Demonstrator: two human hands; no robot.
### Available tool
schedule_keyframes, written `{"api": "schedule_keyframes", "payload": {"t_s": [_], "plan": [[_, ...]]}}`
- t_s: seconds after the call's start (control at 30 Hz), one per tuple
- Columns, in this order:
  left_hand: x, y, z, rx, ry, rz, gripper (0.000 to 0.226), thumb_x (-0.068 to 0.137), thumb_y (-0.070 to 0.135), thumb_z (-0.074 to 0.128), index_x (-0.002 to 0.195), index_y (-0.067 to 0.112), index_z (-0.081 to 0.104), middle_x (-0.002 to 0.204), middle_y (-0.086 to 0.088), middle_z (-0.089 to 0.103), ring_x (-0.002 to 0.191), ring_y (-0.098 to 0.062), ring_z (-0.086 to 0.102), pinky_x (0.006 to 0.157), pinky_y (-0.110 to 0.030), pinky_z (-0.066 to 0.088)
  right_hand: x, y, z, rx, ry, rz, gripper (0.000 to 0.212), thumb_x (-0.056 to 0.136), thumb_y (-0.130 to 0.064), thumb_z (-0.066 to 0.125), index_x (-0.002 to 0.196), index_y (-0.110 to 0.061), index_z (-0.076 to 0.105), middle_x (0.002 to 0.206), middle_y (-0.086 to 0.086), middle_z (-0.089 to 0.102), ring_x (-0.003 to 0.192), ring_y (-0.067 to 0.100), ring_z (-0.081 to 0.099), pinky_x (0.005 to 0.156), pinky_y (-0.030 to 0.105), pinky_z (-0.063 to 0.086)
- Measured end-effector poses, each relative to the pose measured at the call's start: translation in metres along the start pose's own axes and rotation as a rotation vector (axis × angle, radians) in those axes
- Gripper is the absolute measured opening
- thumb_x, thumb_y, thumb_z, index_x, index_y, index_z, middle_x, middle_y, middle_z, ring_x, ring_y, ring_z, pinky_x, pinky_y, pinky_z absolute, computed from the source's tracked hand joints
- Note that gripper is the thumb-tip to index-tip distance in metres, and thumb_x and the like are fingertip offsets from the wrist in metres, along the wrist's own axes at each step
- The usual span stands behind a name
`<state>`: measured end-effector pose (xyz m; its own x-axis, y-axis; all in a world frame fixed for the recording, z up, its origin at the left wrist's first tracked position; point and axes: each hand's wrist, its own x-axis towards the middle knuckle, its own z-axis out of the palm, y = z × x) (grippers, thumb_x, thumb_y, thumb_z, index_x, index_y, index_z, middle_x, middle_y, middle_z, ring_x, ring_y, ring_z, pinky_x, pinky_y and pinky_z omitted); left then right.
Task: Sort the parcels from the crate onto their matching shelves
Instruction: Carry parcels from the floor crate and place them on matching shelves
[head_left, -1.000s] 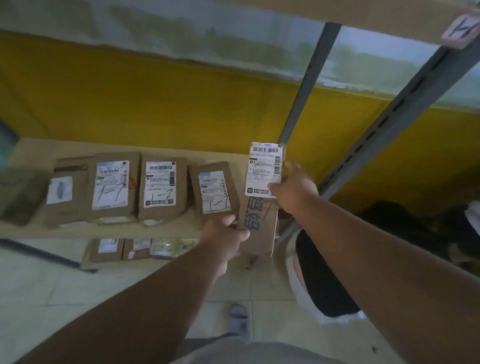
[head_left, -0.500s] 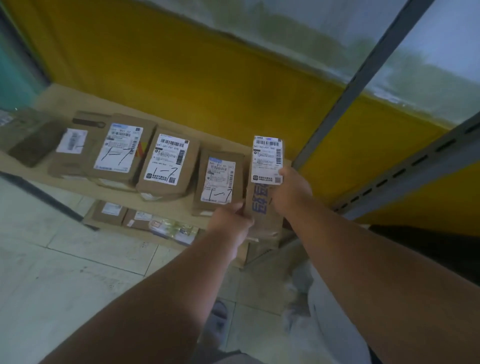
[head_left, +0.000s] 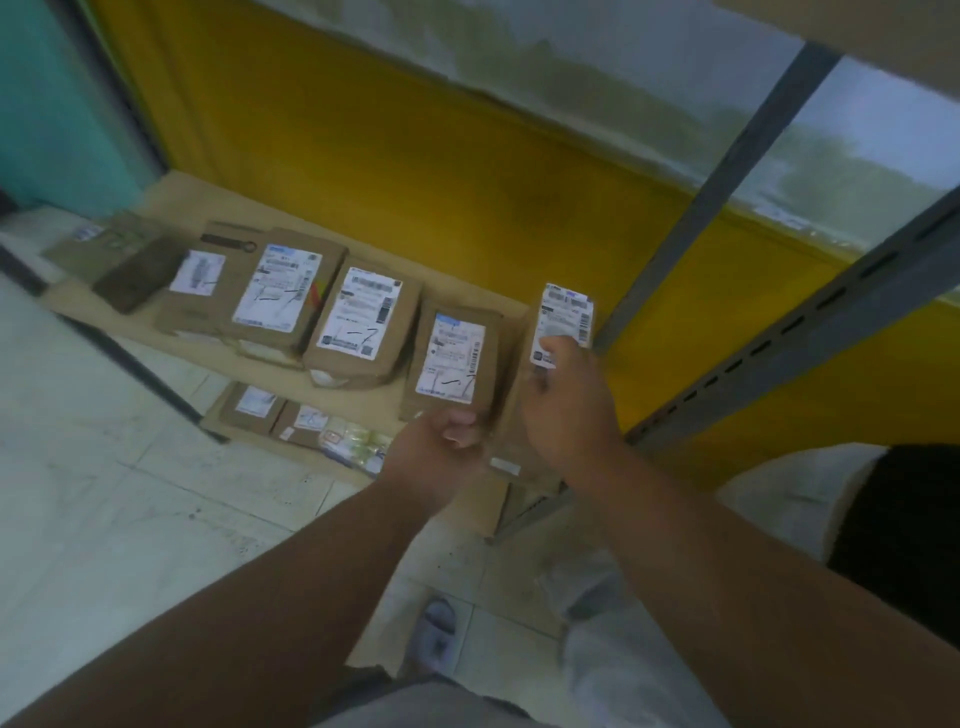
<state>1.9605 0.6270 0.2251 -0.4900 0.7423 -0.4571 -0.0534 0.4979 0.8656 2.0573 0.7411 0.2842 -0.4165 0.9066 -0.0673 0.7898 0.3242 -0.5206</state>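
Holding the parcel (head_left: 524, 415) at the right end of the shelf (head_left: 467, 291), right hand (head_left: 569, 410) grasping its top, left hand (head_left: 436, 452) gripping the lower corner. Touching the neighbouring box (head_left: 452, 358). Risk: sliding off the front edge if released early.

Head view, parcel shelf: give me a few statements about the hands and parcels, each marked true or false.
1. Both hands hold the same brown parcel. True: the left hand grips its lower edge and the right hand its face.
2. That parcel lies at the far left end of the row. False: it is at the right end, next to the grey upright post.
3. The neighbouring labelled parcel sits to the left of the held one. True.
4. The wall behind the shelf is red. False: the yellow wall is behind it.
5. The lower shelf holds no parcels. False: several lower parcels lie there.
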Motion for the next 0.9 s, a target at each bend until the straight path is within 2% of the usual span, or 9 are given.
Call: {"api": "schedule_keyframes", "payload": {"t_s": [0.1, 0.23, 0.3, 0.33, 0.4, 0.47, 0.57, 0.73, 0.9], "plan": [[-0.03, -0.009, -0.043, 0.004, 0.065, 0.015, 0.027, 0.083, 0.016, 0.077, 0.097, 0.035, 0.065, 0.104, 0.005, 0.067, 0.084, -0.007, 0.063, 0.083, -0.031, 0.053, -0.026, -0.031, 0.006, 0.084, -0.045, -0.097, 0.04, 0.095, -0.025, 0.061, 0.133, -0.021, 0.051, 0.131, 0.005, 0.053, 0.115, 0.022, 0.059, 0.094, 0.039, 0.053], [-0.065, -0.026, -0.116, 0.155, 0.177, 0.032, 0.028, 0.086, 0.02, 0.075, 0.109, 0.033, 0.066, 0.102, 0.012, 0.067, 0.091, -0.007, 0.065, 0.081, -0.019, 0.05, -0.052, -0.087, 0.016, 0.166, -0.116, -0.191, 0.041, 0.095, -0.028, 0.064, 0.134, -0.024, 0.051, 0.13, -0.002, 0.056, 0.114, 0.013, 0.056, 0.087, 0.028, 0.048], [-0.08, -0.038, -0.153, 0.169, 0.241, 0.035, 0.024, 0.087, 0.02, 0.075, 0.105, 0.033, 0.067, 0.101, 0.013, 0.068, 0.092, -0.009, 0.065, 0.074, -0.01, 0.046, -0.063, -0.121, 0.022, 0.182, -0.167, -0.241, 0.041, 0.096, -0.029, 0.063, 0.135, -0.025, 0.051, 0.13, -0.004, 0.056, 0.114, 0.009, 0.053, 0.087, 0.024, 0.044], [-0.088, -0.043, -0.172, 0.163, 0.272, 0.029, 0.022, 0.087, 0.021, 0.076, 0.101, 0.034, 0.067, 0.101, 0.014, 0.069, 0.092, -0.009, 0.065, 0.073, -0.011, 0.047, -0.068, -0.139, 0.028, 0.186, -0.189, -0.277, 0.041, 0.096, -0.029, 0.063, 0.134, -0.026, 0.051, 0.131, -0.005, 0.056, 0.115, 0.008, 0.054, 0.087, 0.023, 0.044], [-0.1, -0.055, -0.212, 0.136, 0.333, 0.01, 0.018, 0.085, 0.024, 0.077, 0.094, 0.037, 0.068, 0.103, 0.015, 0.07, 0.092, -0.009, 0.066, 0.079, -0.025, 0.053, -0.078, -0.179, 0.043, 0.199, -0.214, -0.358, 0.04, 0.095, -0.031, 0.062, 0.133, -0.027, 0.051, 0.129, -0.007, 0.056, 0.111, 0.006, 0.054, 0.086, 0.022, 0.044], [-0.115, -0.067, -0.255, 0.133, 0.388, -0.005, 0.02, 0.085, 0.024, 0.078, 0.1, 0.034, 0.07, 0.103, 0.014, 0.07, 0.093, -0.01, 0.066, 0.085, -0.033, 0.054, -0.089, -0.224, 0.065, 0.217, -0.234, -0.444, 0.041, 0.094, -0.033, 0.063, 0.133, -0.027, 0.051, 0.128, -0.007, 0.056, 0.11, 0.005, 0.054, 0.086, 0.022, 0.044], [-0.14, -0.086, -0.325, 0.128, 0.464, -0.013, 0.025, 0.086, 0.022, 0.077, 0.108, 0.031, 0.069, 0.104, 0.013, 0.069, 0.096, -0.011, 0.065, 0.086, -0.027, 0.051, -0.107, -0.298, 0.102, 0.234, -0.301, -0.529, 0.044, 0.093, -0.035, 0.063, 0.134, -0.024, 0.051, 0.125, -0.005, 0.058, 0.102, 0.004, 0.053, 0.086, 0.023, 0.046], [-0.174, -0.107, -0.433, 0.07, 0.639, -0.058, 0.021, 0.088, 0.023, 0.075, 0.108, 0.029, 0.07, 0.104, 0.013, 0.07, 0.095, -0.011, 0.066, 0.085, -0.028, 0.052, -0.135, -0.412, 0.163, 0.296, -0.384, -0.677, 0.042, 0.093, -0.031, 0.065, 0.132, -0.02, 0.052, 0.117, -0.007, 0.055, 0.099, 0.005, 0.052, 0.068, 0.0, 0.032], [-0.194, -0.12, -0.51, 0.058, 0.76, -0.092, 0.021, 0.089, 0.024, 0.073, 0.108, 0.031, 0.069, 0.103, 0.014, 0.07, 0.093, -0.006, 0.066, 0.075, -0.015, 0.048, -0.148, -0.496, 0.209, 0.297, -0.478, -0.805, 0.041, 0.092, -0.034, 0.065, 0.13, -0.025, 0.052, 0.126, -0.007, 0.056, 0.102, 0.004, 0.055, 0.081, 0.019, 0.044]]}}
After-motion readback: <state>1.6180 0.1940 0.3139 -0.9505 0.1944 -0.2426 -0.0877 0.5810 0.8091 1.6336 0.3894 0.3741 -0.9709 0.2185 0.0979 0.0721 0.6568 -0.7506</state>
